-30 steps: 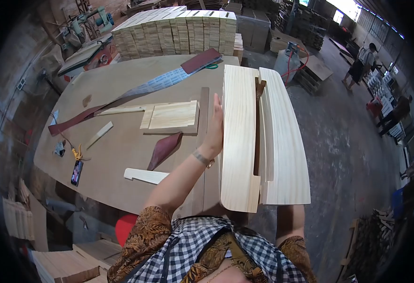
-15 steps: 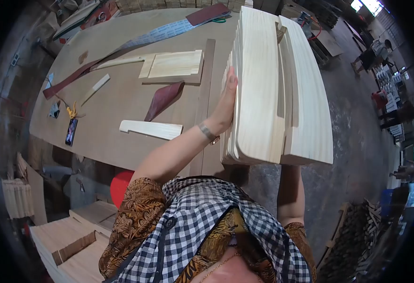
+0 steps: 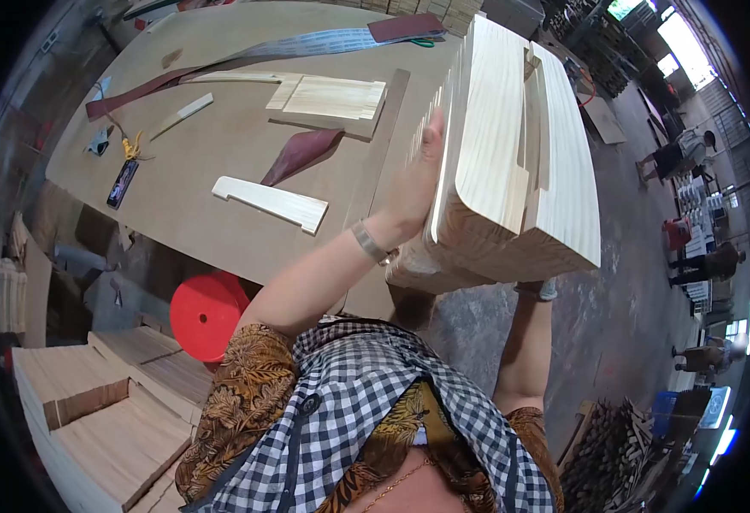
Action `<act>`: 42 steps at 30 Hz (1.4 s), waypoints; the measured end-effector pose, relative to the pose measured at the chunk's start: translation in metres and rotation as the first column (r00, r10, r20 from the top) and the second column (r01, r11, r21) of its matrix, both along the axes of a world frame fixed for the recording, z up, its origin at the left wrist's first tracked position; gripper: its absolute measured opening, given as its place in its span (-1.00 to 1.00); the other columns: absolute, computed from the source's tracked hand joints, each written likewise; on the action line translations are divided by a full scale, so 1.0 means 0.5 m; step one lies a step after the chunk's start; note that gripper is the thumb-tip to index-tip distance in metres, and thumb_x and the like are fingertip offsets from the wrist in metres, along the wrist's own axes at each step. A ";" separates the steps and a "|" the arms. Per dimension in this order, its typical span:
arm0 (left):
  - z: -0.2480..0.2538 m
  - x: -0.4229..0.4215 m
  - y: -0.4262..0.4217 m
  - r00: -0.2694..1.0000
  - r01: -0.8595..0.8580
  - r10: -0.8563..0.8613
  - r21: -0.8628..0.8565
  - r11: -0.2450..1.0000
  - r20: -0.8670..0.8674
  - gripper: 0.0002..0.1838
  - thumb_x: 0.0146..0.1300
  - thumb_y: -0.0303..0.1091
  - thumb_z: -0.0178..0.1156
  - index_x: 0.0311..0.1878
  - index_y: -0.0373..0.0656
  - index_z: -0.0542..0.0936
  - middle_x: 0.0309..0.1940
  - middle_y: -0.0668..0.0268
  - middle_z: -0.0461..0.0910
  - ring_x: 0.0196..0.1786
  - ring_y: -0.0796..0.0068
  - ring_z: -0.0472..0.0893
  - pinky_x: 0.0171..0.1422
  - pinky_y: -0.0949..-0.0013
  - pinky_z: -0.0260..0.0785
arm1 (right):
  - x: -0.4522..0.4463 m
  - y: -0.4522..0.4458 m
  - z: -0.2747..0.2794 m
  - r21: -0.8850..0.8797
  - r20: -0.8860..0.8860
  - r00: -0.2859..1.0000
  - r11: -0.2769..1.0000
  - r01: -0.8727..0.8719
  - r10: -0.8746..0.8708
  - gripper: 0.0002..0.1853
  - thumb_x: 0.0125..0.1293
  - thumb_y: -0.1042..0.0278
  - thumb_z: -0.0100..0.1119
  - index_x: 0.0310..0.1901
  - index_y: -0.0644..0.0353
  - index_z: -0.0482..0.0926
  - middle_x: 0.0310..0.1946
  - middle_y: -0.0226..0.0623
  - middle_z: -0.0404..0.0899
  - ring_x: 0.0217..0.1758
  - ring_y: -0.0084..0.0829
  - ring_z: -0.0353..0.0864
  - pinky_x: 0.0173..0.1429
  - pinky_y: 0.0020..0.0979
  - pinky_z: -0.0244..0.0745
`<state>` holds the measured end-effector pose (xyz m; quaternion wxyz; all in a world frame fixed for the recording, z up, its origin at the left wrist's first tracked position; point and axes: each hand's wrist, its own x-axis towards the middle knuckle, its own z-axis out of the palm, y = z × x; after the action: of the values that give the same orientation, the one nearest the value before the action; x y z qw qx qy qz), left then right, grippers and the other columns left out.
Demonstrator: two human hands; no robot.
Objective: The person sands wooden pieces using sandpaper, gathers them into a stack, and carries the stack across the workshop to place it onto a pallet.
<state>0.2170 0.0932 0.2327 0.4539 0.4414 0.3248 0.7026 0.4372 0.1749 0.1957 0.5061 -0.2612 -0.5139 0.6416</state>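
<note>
I hold a thick stack of pale shaped wooden boards (image 3: 490,128), with rounded corners and a long slot between its two halves. My left hand (image 3: 418,175) presses along the stack's left side, thumb up. Under the stack goes my right forearm (image 3: 525,350); the right hand's fingers are hidden beneath the wood. On the table left of the stack lie a notched wooden piece (image 3: 272,203), a curled maroon sandpaper sheet (image 3: 302,156) and a flat wooden panel (image 3: 332,97).
A long sanding belt (image 3: 307,44) stretches across the table (image 3: 178,184). A phone (image 3: 122,184) lies near its left edge. Below are a red round stool (image 3: 208,316) and stacked boards (image 3: 93,368). Other people (image 3: 679,154) are on the floor at right.
The stack has tipped, so more of its near end shows, and its top has shifted slightly right. Both hands stay with it. The view has turned, bringing more of the red stool into sight.
</note>
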 end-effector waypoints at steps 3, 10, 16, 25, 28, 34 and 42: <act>0.001 0.012 -0.017 0.995 -0.012 0.001 -0.100 0.995 -0.104 0.01 0.40 0.41 -0.48 0.54 -0.36 -0.27 0.58 0.01 -0.25 0.62 0.19 -0.24 0.65 0.24 -0.29 | 0.000 -0.008 -0.005 -0.003 0.005 1.000 1.000 -0.001 0.001 -0.36 0.56 -0.06 -0.21 0.43 0.29 0.15 0.39 -0.23 0.26 0.38 -0.33 0.31 0.46 -0.30 0.22; 0.021 0.013 -0.022 0.988 0.018 -0.028 -0.070 0.997 -0.150 -0.01 0.43 0.38 -0.48 0.53 -0.39 -0.26 0.56 -0.03 -0.17 0.61 0.17 -0.16 0.65 0.26 -0.27 | -0.012 -0.019 0.000 -0.016 -0.024 1.000 1.000 0.013 -0.013 -0.37 0.56 -0.06 -0.21 0.43 0.28 0.14 0.39 -0.25 0.26 0.38 -0.34 0.30 0.46 -0.30 0.21; 0.003 -0.008 -0.009 0.987 0.083 -0.092 -0.074 0.994 -0.132 0.01 0.40 0.42 -0.44 0.54 -0.32 -0.31 0.57 0.01 -0.21 0.62 0.21 -0.17 0.65 0.23 -0.25 | -0.017 -0.023 0.011 -0.010 -0.070 0.997 0.999 0.042 -0.042 -0.37 0.57 -0.05 -0.21 0.44 0.28 0.14 0.39 -0.26 0.26 0.38 -0.35 0.30 0.46 -0.30 0.21; 0.047 0.015 -0.074 0.991 -0.098 0.111 0.147 0.984 -0.078 -0.12 0.48 0.32 -0.49 0.57 -0.20 -0.23 0.60 0.14 -0.21 0.63 0.31 -0.21 0.65 0.25 -0.34 | 0.008 -0.048 0.027 -0.012 -0.179 0.974 0.990 0.140 -0.140 -0.38 0.57 -0.03 -0.20 0.44 0.27 0.13 0.39 -0.28 0.25 0.37 -0.36 0.30 0.46 -0.31 0.20; 0.050 0.036 -0.084 0.986 -0.064 0.094 0.207 0.976 -0.135 -0.17 0.50 0.26 -0.52 0.57 -0.21 -0.20 0.59 0.13 -0.18 0.62 0.30 -0.16 0.64 0.25 -0.30 | -0.004 -0.065 0.009 -0.039 -0.190 0.972 0.990 0.136 -0.141 -0.39 0.57 -0.03 -0.20 0.44 0.26 0.13 0.39 -0.28 0.25 0.37 -0.36 0.30 0.46 -0.31 0.20; 0.049 0.045 -0.079 0.969 -0.111 0.159 0.244 0.963 -0.188 -0.18 0.51 0.25 -0.52 0.57 -0.20 -0.19 0.59 0.14 -0.16 0.61 0.29 -0.13 0.64 0.25 -0.26 | -0.001 -0.061 -0.006 -0.058 -0.190 0.977 0.995 0.085 -0.095 -0.39 0.57 -0.02 -0.20 0.44 0.25 0.13 0.39 -0.29 0.25 0.37 -0.36 0.29 0.46 -0.31 0.20; 0.039 0.044 -0.085 0.987 -0.150 0.156 0.146 0.978 -0.035 -0.01 0.38 0.44 -0.47 0.57 -0.22 -0.24 0.59 0.06 -0.18 0.62 0.26 -0.16 0.63 0.23 -0.30 | 0.058 0.002 -0.049 0.063 -0.144 0.986 0.995 -0.079 0.087 -0.40 0.57 -0.01 -0.19 0.44 0.25 0.12 0.39 -0.31 0.24 0.37 -0.37 0.29 0.46 -0.32 0.19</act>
<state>0.2388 0.0509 0.2522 0.3582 0.4626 0.3172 0.7464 0.4660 0.1759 0.1710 0.5225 -0.1773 -0.5037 0.6647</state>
